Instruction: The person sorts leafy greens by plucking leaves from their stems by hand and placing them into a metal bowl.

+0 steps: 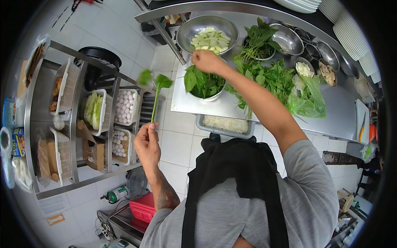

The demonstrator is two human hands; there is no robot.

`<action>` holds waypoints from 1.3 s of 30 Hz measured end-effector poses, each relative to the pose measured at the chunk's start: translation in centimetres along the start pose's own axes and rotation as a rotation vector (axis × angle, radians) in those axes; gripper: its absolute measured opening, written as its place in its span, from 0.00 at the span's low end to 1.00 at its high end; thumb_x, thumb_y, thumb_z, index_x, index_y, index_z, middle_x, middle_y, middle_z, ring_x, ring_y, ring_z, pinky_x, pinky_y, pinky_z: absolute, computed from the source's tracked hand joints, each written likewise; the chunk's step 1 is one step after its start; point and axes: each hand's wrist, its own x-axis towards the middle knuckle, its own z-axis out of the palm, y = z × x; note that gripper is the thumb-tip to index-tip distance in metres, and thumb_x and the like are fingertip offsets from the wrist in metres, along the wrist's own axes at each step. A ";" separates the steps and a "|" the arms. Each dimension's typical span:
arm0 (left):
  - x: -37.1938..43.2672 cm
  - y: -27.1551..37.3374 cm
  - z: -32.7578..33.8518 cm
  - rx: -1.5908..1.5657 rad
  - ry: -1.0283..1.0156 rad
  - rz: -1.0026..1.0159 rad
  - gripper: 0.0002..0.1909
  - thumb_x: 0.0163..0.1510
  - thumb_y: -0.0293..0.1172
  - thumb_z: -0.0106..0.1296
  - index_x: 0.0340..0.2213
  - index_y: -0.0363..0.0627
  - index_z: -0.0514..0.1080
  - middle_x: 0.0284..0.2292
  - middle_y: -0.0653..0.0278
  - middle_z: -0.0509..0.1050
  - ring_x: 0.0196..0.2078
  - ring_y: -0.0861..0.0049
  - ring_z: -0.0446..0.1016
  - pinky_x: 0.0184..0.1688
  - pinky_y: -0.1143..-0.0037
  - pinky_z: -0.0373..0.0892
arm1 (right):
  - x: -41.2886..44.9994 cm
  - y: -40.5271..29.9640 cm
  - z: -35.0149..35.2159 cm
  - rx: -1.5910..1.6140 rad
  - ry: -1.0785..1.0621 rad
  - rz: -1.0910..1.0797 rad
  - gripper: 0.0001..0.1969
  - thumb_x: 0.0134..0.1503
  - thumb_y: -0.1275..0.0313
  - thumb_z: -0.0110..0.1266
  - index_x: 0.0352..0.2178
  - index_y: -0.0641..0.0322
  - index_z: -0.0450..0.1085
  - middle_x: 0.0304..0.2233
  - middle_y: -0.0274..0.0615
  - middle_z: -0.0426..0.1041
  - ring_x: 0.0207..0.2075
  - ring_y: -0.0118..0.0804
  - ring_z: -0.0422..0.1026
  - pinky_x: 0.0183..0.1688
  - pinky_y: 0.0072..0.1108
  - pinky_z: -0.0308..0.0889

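Note:
My left hand [148, 144] pinches the lower end of a green leafy stem [156, 102], held upright over the floor beside the steel table. My right hand [204, 61] is over the rim of a metal bowl of green leaves [207, 88]; its fingers are curled, and whether they hold anything is hidden. Just beyond it stands a wide metal bowl [180, 37] with pale green cut vegetable pieces [211, 38]. A loose pile of leafy greens [266, 77] lies on the table, partly under my right forearm. Behind it, more leafy stems [259, 40] stand in a bowl.
A green plastic bag [308, 100] and small metal bowls, one with chopped white pieces [304, 69], are at the right. A knife [362, 127] lies on a white board [366, 114]. Stacked plates [350, 37] stand on the upper shelf. A steel rack [73, 124] holds baskets of eggs [124, 107] and vegetables.

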 end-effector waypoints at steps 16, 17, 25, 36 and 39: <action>3.7 5.1 13.7 -0.306 -0.536 0.144 0.14 0.67 0.30 0.44 0.49 0.35 0.72 0.25 0.71 0.73 0.21 0.94 0.57 0.24 0.87 0.52 | -9.6 2.3 3.0 -0.277 0.103 -0.225 0.16 0.50 0.66 0.58 0.40 0.60 0.75 0.42 0.54 0.74 0.43 0.55 0.76 0.46 0.39 0.72; 3.9 5.4 15.9 -0.311 -0.581 0.203 0.14 0.67 0.31 0.44 0.48 0.35 0.71 0.26 0.69 0.75 0.21 0.92 0.59 0.24 0.86 0.55 | -11.7 3.5 1.1 -0.225 0.131 -0.241 0.16 0.52 0.67 0.58 0.41 0.60 0.75 0.42 0.52 0.74 0.45 0.54 0.75 0.47 0.38 0.71; 19.2 2.2 41.8 0.075 -0.608 0.523 0.14 0.64 0.34 0.49 0.44 0.36 0.69 0.31 0.56 0.80 0.22 0.73 0.75 0.27 0.75 0.70 | -29.8 11.9 -8.6 -0.120 0.109 0.255 0.17 0.57 0.66 0.58 0.46 0.61 0.74 0.43 0.51 0.76 0.45 0.52 0.75 0.49 0.37 0.70; 4.3 -6.3 38.4 0.639 -0.803 0.380 0.16 0.52 0.42 0.62 0.25 0.39 0.77 0.24 0.51 0.78 0.27 0.55 0.77 0.34 0.63 0.73 | -41.9 17.3 -9.7 0.147 0.455 0.596 0.15 0.60 0.69 0.57 0.46 0.66 0.74 0.39 0.50 0.79 0.39 0.44 0.79 0.44 0.28 0.74; 3.9 -7.0 37.8 0.431 -0.701 0.370 0.13 0.53 0.37 0.62 0.27 0.38 0.77 0.23 0.54 0.78 0.23 0.68 0.76 0.29 0.70 0.72 | -35.6 15.8 -8.8 0.187 0.296 0.396 0.15 0.60 0.68 0.56 0.46 0.64 0.73 0.40 0.51 0.79 0.42 0.46 0.78 0.48 0.31 0.73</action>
